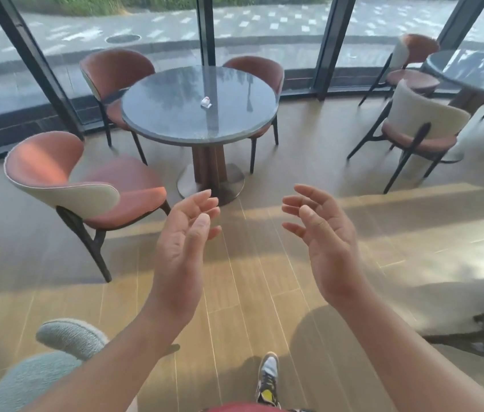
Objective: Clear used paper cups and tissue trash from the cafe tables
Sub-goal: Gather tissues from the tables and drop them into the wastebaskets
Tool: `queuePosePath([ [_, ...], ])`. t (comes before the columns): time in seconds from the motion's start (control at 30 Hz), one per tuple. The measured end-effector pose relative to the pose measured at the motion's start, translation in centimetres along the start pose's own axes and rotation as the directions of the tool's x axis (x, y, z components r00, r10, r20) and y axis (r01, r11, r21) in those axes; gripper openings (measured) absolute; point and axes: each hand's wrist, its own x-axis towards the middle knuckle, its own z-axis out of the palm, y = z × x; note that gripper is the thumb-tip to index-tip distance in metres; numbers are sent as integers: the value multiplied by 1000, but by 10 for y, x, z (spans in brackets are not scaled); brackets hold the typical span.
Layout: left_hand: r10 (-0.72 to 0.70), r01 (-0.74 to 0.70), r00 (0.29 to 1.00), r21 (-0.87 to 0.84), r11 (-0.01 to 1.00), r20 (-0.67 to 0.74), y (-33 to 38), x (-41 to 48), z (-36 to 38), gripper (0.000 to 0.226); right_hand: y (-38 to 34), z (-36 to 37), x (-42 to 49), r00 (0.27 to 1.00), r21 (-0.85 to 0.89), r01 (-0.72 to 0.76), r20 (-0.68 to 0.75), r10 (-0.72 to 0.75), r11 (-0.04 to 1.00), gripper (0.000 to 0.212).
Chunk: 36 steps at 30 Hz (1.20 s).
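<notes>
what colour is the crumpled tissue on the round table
White, with a faint reddish mark; tissue, head view.

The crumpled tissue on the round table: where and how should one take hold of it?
Pinch the crumpled tissue across its bunched middle, coming from above: it is a small wad lying near the centre of the round table, with nothing beside it.

Sunlit wooden floor (235, 292), round dark table (175, 120) amid rust-cushioned chairs (133, 185) (three in view), tall windows (115, 31) behind
</notes>
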Motion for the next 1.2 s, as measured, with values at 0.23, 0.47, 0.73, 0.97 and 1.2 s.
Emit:
queuePosePath([
  [0.23,3,-2,997,11,1000,-72,-30,98,46,38,9,-31,123,999,-8,-14,50,14,1000,39],
  [0.47,-15,14,996,-13,1000,-86,-64,196,63,41,36,-33,231,997,-6,-30,66,31,1000,50],
  [0.73,-19,14,993,-45,999,-117,-111,352,41,38,82,8,384,997,-15,-28,70,29,999,48],
  [0.97,-18,15,993,-32,999,-115,-136,490,14,35,115,61,513,998,-3,-43,46,43,999,50],
  [1.2,-39,35,991,-32,999,-128,-164,591,-3,37,142,91,612,997,21,-68,45,67,997,48],
])
